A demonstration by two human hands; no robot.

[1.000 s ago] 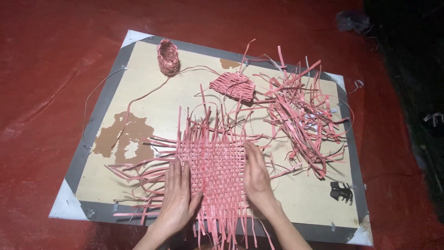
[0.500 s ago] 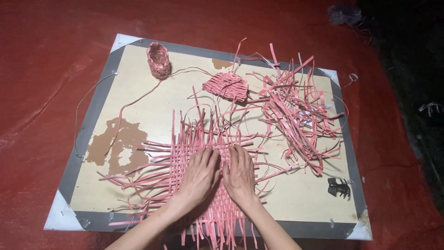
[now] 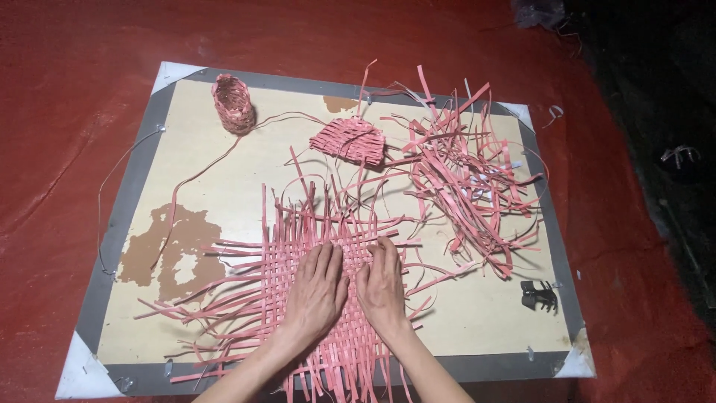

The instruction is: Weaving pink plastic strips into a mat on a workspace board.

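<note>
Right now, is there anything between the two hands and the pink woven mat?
No, nothing visible is in between. The left hand and the right hand both lie flat, palms down, right on the pink woven mat. The pile of loose pink strips sits off to the right on the board, away from the hands.

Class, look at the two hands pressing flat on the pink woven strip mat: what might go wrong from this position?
1. The left hand and right hand press only the middle of the pink woven strip mat; its loose ends at the edges may slip out of the weave.
2. The tangled pile of loose pink strips lies close by, so a sweeping hand may snag it.
3. The mat overhangs the near edge of the grey-bordered beige board, where strips may bend.
</note>
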